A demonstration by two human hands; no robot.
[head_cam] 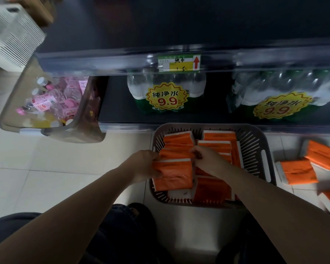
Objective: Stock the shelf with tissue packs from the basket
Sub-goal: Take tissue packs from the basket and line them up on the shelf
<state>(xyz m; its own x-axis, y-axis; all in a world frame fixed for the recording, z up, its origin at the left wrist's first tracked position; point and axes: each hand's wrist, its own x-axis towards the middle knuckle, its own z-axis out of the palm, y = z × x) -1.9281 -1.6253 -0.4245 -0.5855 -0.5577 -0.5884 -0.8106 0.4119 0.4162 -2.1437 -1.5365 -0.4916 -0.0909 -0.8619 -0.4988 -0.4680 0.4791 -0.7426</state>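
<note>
The person wore dark trousers (pixel 122 235) of navy or black cloth, creased over the knees, with a stitched seam showing near the middle. The left forearm (pixel 74 212) and right forearm (pixel 274 202) were bare, as were the left hand (pixel 145 166) and right hand (pixel 208 159).

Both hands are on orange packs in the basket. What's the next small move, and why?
Probably lift the gripped packs straight up, clear of the basket rim. The left hand and right hand hold their opposite ends, but they sit among other packs inside it, and the shelf above the price tag looks bare.
</note>
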